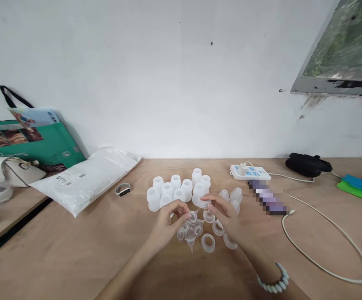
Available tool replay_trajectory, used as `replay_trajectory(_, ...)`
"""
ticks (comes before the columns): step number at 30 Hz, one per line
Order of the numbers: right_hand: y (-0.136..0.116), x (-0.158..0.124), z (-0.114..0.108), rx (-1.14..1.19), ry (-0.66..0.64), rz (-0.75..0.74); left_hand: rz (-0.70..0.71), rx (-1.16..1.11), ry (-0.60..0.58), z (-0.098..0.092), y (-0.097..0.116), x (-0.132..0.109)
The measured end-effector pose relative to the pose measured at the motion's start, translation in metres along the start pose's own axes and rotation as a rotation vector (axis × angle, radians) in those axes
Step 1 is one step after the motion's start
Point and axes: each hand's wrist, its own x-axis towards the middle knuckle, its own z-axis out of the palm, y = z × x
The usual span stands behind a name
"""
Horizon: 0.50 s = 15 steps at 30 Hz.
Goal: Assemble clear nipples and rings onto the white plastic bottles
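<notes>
My left hand [171, 218] is closed in a pinch, with a clear soft teat [193, 216] at its fingertips. It hovers over a small pile of similar clear teats [190, 231], one with its thin spout pointing toward me. Between the thumb and fingers of my right hand [226, 212] is a ribbed translucent screw ring [204, 203], partly hidden by the fingers. Several more rings [208, 243] lie flat below that hand. Behind both hands stand several white translucent bottles [154, 199], open necks up. Clear domed caps [236, 194] sit just beyond my right hand.
A white plastic parcel [90, 177] and a grey wristband [123, 190] lie to the left, beside a green bag [52, 143]. To the right are a power strip [256, 172], a blurred phone [267, 198], a looped white cable [334, 233] and a black case [307, 164].
</notes>
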Motion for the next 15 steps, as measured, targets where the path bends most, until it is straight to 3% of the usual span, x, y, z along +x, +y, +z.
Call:
replay_trajectory(3,0.01,-0.005,0.017,0.26,0.101,0.198,0.044,-0.007,0.107,0.009,-0.011,-0.002)
replay_trajectory(6,0.017,-0.016,0.033,0.394,0.081,0.305,0.091,0.007,0.165,0.015,-0.02,-0.008)
replay_trajectory(15,0.012,-0.023,0.043,0.466,-0.115,0.264,0.259,0.148,0.277,0.017,-0.03,-0.018)
